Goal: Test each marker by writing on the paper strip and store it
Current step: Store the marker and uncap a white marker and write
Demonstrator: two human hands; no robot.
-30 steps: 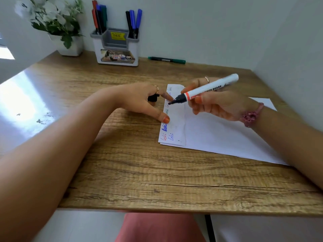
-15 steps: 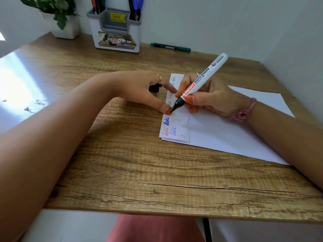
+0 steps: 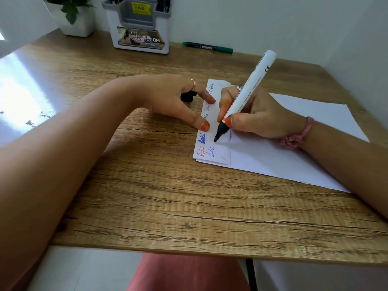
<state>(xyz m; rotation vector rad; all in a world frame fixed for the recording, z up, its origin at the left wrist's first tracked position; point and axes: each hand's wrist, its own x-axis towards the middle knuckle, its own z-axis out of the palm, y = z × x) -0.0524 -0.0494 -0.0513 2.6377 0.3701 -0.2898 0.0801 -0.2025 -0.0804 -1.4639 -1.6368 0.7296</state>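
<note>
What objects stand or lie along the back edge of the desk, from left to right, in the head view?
Plant pot → marker holder → green marker, lying flat beside the wall.

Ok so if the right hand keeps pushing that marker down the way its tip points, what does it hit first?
The paper strip. The right hand holds the whiteboard marker with its black tip angled down and slightly left, at or just above the strip's blank patch beside the blue writing; actual contact is hard to judge.
</note>
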